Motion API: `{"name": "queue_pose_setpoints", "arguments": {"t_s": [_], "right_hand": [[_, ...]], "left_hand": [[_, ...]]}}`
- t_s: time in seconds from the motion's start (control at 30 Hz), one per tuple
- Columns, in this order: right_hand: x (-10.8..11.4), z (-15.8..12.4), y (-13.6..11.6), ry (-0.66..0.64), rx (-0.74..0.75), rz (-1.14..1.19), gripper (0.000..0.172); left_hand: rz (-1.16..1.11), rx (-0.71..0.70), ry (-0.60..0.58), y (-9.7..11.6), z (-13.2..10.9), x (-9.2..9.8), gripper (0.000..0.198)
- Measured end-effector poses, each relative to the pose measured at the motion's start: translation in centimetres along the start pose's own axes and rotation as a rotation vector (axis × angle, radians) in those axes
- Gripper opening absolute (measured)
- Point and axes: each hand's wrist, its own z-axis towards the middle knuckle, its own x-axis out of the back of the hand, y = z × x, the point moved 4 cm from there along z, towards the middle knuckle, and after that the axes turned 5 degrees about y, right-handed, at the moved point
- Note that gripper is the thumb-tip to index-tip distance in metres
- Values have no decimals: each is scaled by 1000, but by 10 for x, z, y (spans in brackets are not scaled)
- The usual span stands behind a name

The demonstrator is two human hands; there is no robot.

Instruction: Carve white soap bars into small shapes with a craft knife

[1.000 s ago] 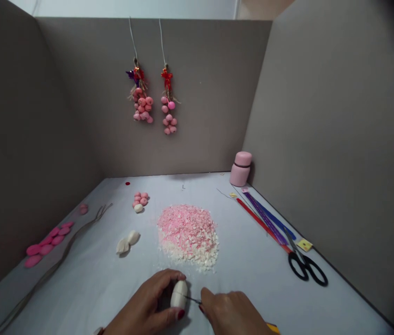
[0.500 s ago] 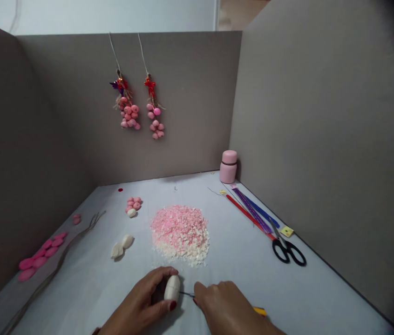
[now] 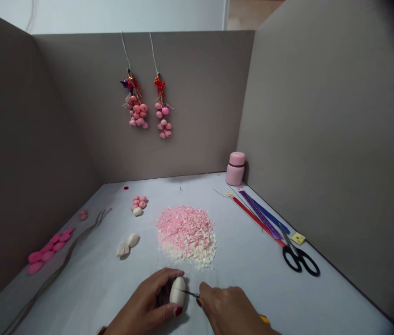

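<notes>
My left hand [image 3: 151, 302] holds a white oval block [image 3: 177, 291] upright on the table, thumb below and fingers above it. The block's surface looks smooth, with a faint line across it; its material I cannot tell. My right hand [image 3: 230, 304] is closed round a thin-bladed knife [image 3: 191, 294], whose tip touches the block's right face. A bit of yellow handle shows behind that hand. Just beyond both hands lies a heap of pink and white shavings [image 3: 186, 232]. Two white carved pieces [image 3: 128, 245] rest to the left of the heap.
Pink balls [image 3: 139, 203], flat pink pieces [image 3: 48, 251] and long dry stems [image 3: 67, 256] lie at left. Scissors [image 3: 300, 258], ribbons [image 3: 256, 214] and a pink flask [image 3: 235, 168] stand or lie at right. Grey panels [image 3: 190, 102] enclose the table; two pink ball strings [image 3: 163, 116] hang there.
The view has shifted, so everything sits slightly further right. The knife blade now reaches a little further over the block's face. Both hands keep their holds.
</notes>
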Motion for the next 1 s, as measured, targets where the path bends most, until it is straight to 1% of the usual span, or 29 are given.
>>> {"name": "queue_pose_setpoints", "arguments": {"t_s": [0.1, 0.2, 0.33, 0.53, 0.7, 0.83, 0.93, 1.0], "right_hand": [[-7, 1, 1, 14, 11, -10, 9], [-9, 1, 2, 27, 24, -8, 10], [-10, 2, 2, 5, 27, 5, 11], [-5, 7, 0, -38, 28, 3, 10], [2, 11, -3, -45, 43, 8, 12], [6, 14, -5, -91, 34, 4, 15], [6, 16, -6, -124, 26, 15, 18], [4, 16, -6, -125, 23, 19, 20]], "left_hand": [[-29, -8, 8, -3, 0, -1, 43], [-53, -17, 14, -3, 1, -1, 43], [-66, -3, 9, -1, 1, -1, 44], [-85, 8, 26, -4, 1, 0, 46], [-82, -12, 38, -7, 0, 1, 48], [-77, -37, 40, -6, 2, 1, 48], [-69, -60, 31, -3, 3, 2, 49], [-66, -56, 24, -2, 3, 2, 49]]}}
